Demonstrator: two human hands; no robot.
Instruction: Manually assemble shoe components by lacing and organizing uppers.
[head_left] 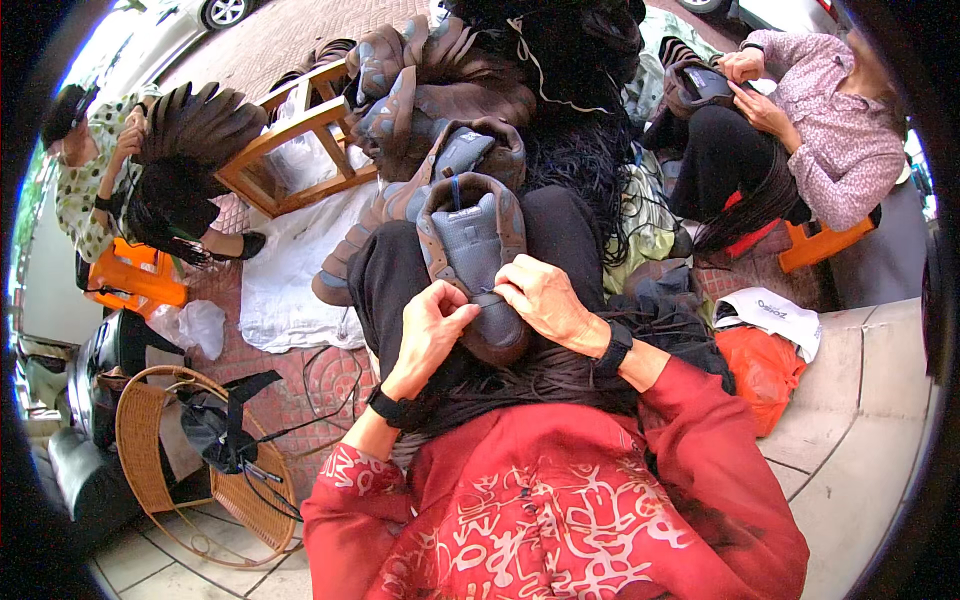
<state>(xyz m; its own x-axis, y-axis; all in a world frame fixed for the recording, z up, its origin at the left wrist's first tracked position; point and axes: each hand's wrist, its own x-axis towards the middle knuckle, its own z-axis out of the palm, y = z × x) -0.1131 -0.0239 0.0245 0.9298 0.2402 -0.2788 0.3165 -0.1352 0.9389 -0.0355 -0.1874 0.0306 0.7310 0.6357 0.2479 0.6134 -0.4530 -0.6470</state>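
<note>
A brown and blue-grey shoe upper (470, 240) lies across my lap, its toe toward me and its opening away. My left hand (432, 328) is closed in a pinch at the left of the toe area; whatever is between thumb and finger is too small to make out. On the other side, my right hand (553, 306) grips the upper's edge near the tongue's base, thumb and forefinger together. Dark laces (560, 388) lie bunched over my lap below the toe. Another similar upper (475, 145) sits just beyond, joining a row of more uppers.
A large heap of black laces (575, 150) rises beyond my knees, beside piled uppers (440, 90) and a wooden frame (300, 140). Co-workers with uppers sit at left (110, 170) and right (810, 120). A wicker chair (150, 450) stands left, an orange bag (757, 370) right.
</note>
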